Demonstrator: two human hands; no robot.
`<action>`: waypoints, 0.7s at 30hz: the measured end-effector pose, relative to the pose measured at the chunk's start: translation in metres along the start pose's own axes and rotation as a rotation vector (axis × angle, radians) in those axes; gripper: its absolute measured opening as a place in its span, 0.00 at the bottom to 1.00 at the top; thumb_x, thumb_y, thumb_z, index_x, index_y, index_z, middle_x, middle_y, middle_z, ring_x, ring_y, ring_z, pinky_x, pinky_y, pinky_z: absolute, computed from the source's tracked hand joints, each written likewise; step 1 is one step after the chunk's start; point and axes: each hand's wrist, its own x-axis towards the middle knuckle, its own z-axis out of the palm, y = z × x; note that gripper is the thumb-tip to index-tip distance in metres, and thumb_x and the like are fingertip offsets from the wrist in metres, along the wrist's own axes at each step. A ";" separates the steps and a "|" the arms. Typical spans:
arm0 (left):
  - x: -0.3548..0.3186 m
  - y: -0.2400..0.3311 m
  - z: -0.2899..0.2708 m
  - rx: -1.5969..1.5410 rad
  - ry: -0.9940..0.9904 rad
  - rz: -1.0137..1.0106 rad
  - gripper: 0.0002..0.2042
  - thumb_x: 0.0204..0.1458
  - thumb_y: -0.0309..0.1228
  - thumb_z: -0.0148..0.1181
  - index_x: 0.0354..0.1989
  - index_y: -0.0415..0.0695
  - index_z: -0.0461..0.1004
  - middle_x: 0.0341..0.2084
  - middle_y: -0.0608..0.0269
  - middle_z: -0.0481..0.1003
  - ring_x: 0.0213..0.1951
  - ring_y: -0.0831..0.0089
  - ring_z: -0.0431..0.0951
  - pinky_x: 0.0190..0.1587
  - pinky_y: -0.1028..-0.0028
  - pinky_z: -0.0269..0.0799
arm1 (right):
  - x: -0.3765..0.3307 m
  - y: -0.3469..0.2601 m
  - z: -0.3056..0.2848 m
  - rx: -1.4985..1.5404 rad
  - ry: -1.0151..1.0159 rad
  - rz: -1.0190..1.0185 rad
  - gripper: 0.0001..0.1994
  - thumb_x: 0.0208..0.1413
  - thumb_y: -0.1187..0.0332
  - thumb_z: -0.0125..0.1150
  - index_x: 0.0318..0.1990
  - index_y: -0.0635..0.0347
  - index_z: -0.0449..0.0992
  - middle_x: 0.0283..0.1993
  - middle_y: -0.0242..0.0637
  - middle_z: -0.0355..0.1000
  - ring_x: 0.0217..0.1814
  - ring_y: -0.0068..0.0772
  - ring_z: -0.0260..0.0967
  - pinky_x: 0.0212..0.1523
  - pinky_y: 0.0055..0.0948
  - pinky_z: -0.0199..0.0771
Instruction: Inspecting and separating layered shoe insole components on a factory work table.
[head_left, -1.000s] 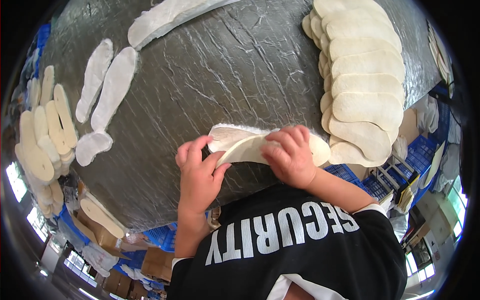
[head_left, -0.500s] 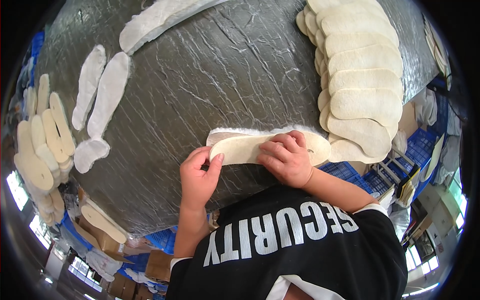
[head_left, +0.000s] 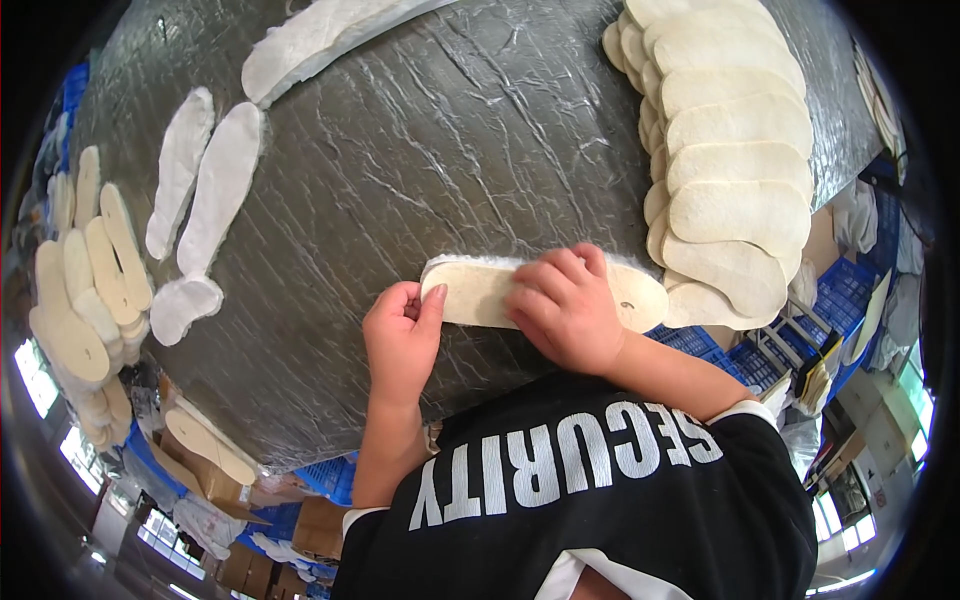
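Observation:
A cream insole lies lengthwise at the table's near edge on a white fluffy lining, whose edge shows along its far side. My left hand pinches its left end between thumb and fingers. Over its middle, my right hand is closed with bent fingers pressed on the top; the fingertips are slightly blurred. The rounded right end, with a small dark mark, shows past my right hand. Close to that end is a long overlapping stack of cream insoles.
Two white fluffy insoles and a smaller piece lie left on the film-covered dark table. A thick white stack is at the far edge. More cream insoles are piled far left. Blue crates stand lower right.
The insole's far edge has come closer to the lining's edge, so less lining shows at the left. My right hand has shifted slightly and its fingers have moved over the insole.

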 end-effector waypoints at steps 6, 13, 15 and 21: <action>-0.001 0.006 0.001 0.143 0.124 0.280 0.07 0.52 0.25 0.64 0.28 0.34 0.73 0.35 0.63 0.73 0.28 0.83 0.70 0.29 0.81 0.68 | 0.033 -0.010 0.005 0.051 -0.087 0.051 0.35 0.33 0.60 0.74 0.53 0.55 0.67 0.54 0.42 0.64 0.53 0.46 0.63 0.53 0.45 0.60; -0.025 0.028 -0.021 -0.407 -0.079 0.090 0.07 0.53 0.24 0.62 0.36 0.36 0.71 0.45 0.53 0.71 0.33 0.77 0.75 0.35 0.79 0.72 | 0.044 -0.026 0.003 0.280 -0.201 0.033 0.44 0.33 0.66 0.76 0.62 0.57 0.59 0.54 0.45 0.63 0.54 0.48 0.64 0.54 0.41 0.65; -0.037 0.048 -0.030 -0.698 -0.136 0.283 0.09 0.55 0.24 0.59 0.42 0.37 0.68 0.47 0.50 0.71 0.36 0.74 0.75 0.38 0.76 0.73 | 0.058 -0.031 -0.025 0.660 -0.255 0.093 0.44 0.35 0.72 0.74 0.64 0.58 0.57 0.54 0.44 0.65 0.55 0.47 0.66 0.58 0.39 0.65; -0.059 0.118 -0.058 0.102 0.126 1.005 0.13 0.48 0.26 0.66 0.41 0.40 0.73 0.45 0.52 0.72 0.43 0.65 0.72 0.44 0.67 0.70 | 0.075 -0.040 -0.064 1.533 -0.603 0.051 0.47 0.41 0.69 0.75 0.68 0.61 0.51 0.62 0.36 0.60 0.60 0.28 0.59 0.62 0.29 0.58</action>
